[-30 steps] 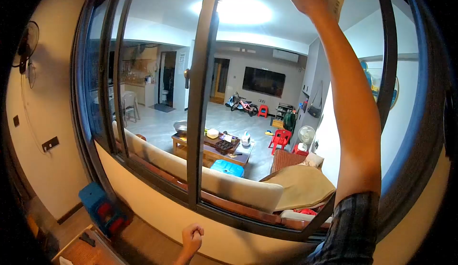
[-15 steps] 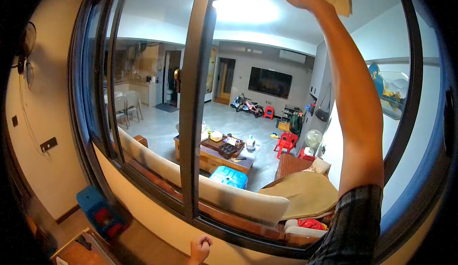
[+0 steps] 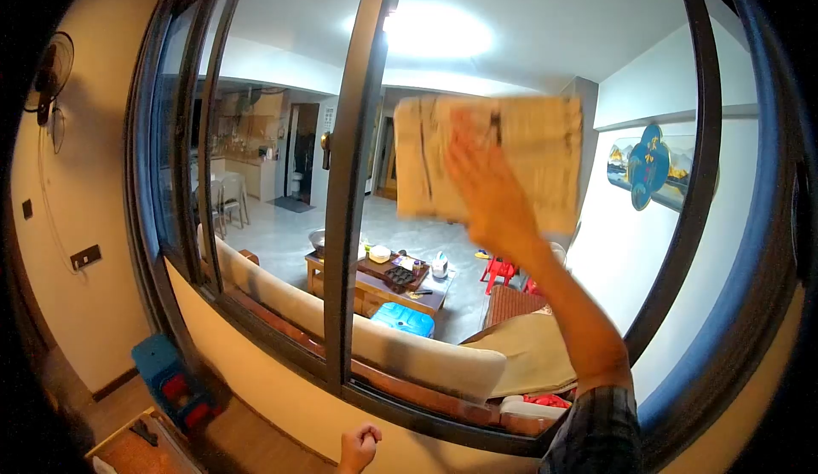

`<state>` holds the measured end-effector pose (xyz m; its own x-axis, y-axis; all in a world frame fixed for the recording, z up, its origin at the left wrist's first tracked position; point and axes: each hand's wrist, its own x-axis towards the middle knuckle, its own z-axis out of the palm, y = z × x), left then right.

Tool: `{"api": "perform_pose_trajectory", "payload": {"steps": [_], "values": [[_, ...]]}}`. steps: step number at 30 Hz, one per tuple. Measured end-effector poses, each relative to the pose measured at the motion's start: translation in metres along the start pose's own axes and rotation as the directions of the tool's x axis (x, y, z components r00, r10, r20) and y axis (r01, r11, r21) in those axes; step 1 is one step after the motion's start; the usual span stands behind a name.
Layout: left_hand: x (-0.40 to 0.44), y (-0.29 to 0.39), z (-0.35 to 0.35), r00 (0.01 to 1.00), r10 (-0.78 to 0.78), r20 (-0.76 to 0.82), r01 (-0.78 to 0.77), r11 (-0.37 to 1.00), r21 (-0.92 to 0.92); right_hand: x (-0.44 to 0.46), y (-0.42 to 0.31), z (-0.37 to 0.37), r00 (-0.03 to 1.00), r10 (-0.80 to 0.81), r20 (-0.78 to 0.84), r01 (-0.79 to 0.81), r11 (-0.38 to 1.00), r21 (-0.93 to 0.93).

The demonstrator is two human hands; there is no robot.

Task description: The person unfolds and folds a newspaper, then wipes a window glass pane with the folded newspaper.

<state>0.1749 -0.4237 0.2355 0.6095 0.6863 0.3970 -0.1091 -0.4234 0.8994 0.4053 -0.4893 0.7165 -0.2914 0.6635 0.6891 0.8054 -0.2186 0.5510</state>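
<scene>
My right hand [image 3: 490, 180] is pressed on a folded newspaper [image 3: 537, 167], a tan sheet with dark printed lines. It lies against the upper middle of the window glass [image 3: 511, 65], and motion blurs it a little. The fingers lie along the paper, pointing up. Low in the view is my left hand [image 3: 360, 448], closed in a loose fist below the window, with nothing visible in it. The dark window frame [image 3: 351, 201] runs upright to the left of the newspaper.
Through the glass show a sofa [image 3: 426, 355], a low table [image 3: 366, 291] with several items, a blue box [image 3: 402, 319] and red stools [image 3: 497, 274]. On my side, a blue stool [image 3: 162, 372] and an open box [image 3: 141, 448] stand at lower left; a fan [image 3: 55, 73] hangs there.
My right hand has come down and left from the top of the window, bringing the newspaper into full view. My left hand stays in place. The camera view has shifted slightly.
</scene>
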Motion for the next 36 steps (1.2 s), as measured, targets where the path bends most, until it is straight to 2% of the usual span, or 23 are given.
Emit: {"api": "perform_pose_trajectory", "payload": {"steps": [2,4,6,8,10,13,15,16,17,18,19,20,21,22,23,24,25,26,27,28,30,33,36], "values": [[-0.006,0.004,-0.003,0.999,0.036,-0.004,-0.036,0.999,0.014,-0.041,-0.028,0.016,0.994,-0.003,0.106,0.005,1.000,-0.017],[-0.012,-0.002,0.001,1.000,-0.012,0.010,0.013,0.996,-0.083,-0.076,-0.054,0.021,0.961,0.023,0.275,-0.053,0.993,0.103],[-0.019,-0.003,0.001,0.999,-0.044,0.032,0.047,0.991,-0.128,-0.131,-0.077,0.056,0.948,-0.016,0.319,-0.023,0.993,0.117],[-0.020,-0.002,-0.002,0.997,-0.052,0.052,0.058,0.991,-0.122,-0.162,-0.112,0.044,0.897,-0.096,0.431,0.124,0.992,-0.036],[-0.027,-0.005,-0.002,0.995,-0.072,0.062,0.079,0.990,-0.120,-0.198,-0.130,0.047,0.909,-0.078,0.408,-0.047,0.957,0.287],[-0.030,0.002,-0.011,0.997,-0.066,0.045,0.069,0.995,-0.070,-0.213,-0.148,0.014,0.910,0.014,0.415,-0.284,0.751,0.597],[-0.032,0.009,-0.015,0.997,-0.068,0.040,0.070,0.996,-0.054,-0.223,-0.116,0.023,0.946,0.164,0.279,-0.307,0.726,0.615],[-0.030,0.012,-0.017,0.997,-0.069,0.042,0.071,0.996,-0.061,-0.216,-0.087,0.013,0.933,0.302,0.194,-0.358,0.739,0.571],[-0.029,0.012,-0.018,0.997,-0.067,0.044,0.070,0.995,-0.069,-0.196,-0.047,-0.007,0.870,0.489,0.055,-0.440,0.723,0.532],[-0.027,0.010,-0.017,0.998,-0.053,0.039,0.056,0.997,-0.056,-0.177,-0.006,-0.029,0.735,0.666,-0.129,-0.515,0.672,0.532],[-0.025,0.008,-0.016,0.999,-0.039,0.033,0.040,0.998,-0.044,-0.154,0.036,-0.058,0.537,0.779,-0.323,-0.523,0.608,0.597],[-0.022,0.005,-0.015,0.999,-0.023,0.027,0.024,0.999,-0.034,-0.127,0.071,-0.088,0.317,0.826,-0.467,-0.449,0.564,0.693],[-0.020,0.000,-0.014,0.999,-0.023,0.035,0.024,0.999,-0.039,-0.095,0.097,-0.118,0.145,0.817,-0.558,-0.318,0.573,0.756],[-0.017,-0.007,-0.014,0.999,-0.022,0.041,0.024,0.999,-0.045,-0.057,0.105,-0.145,0.010,0.846,-0.533,-0.153,0.528,0.836],[-0.012,-0.011,-0.013,0.999,-0.020,0.045,0.022,0.998,-0.051,-0.023,0.157,-0.151,0.307,0.291,-0.906,-0.334,0.924,0.184],[-0.007,-0.012,-0.013,0.999,-0.010,0.031,0.011,0.999,-0.031,0.015,0.162,-0.162,0.419,0.007,-0.908,-0.310,0.941,-0.136],[-0.004,-0.013,-0.013,1.000,0.000,0.018,0.001,1.000,-0.011,0.059,0.152,-0.167,0.525,-0.160,-0.836,-0.298,0.885,-0.357],[0.000,-0.012,-0.013,1.000,0.009,0.007,-0.010,1.000,0.009,0.097,0.148,-0.166,0.614,-0.248,-0.749,-0.283,0.817,-0.502],[0.004,-0.009,-0.013,1.000,-0.003,-0.013,0.003,1.000,0.000,0.132,0.146,-0.160,0.686,-0.293,-0.667,-0.254,0.762,-0.596],[0.006,-0.004,-0.014,0.999,-0.018,-0.031,0.018,1.000,-0.011,0.159,0.146,-0.148,0.740,-0.180,-0.649,-0.290,0.784,-0.549],[0.015,-0.005,-0.011,0.997,-0.075,-0.033,0.074,0.997,-0.038,0.197,0.162,-0.123,0.815,-0.222,-0.535,-0.170,0.791,-0.588],[0.027,-0.026,-0.013,0.988,-0.149,-0.032,0.148,0.988,-0.035,0.222,0.164,-0.115,0.968,0.044,-0.246,-0.158,0.870,-0.467],[0.038,-0.040,-0.009,0.978,-0.185,-0.096,0.184,0.983,-0.014,0.247,0.195,-0.080,0.906,-0.084,-0.414,-0.150,0.851,-0.502]]}}
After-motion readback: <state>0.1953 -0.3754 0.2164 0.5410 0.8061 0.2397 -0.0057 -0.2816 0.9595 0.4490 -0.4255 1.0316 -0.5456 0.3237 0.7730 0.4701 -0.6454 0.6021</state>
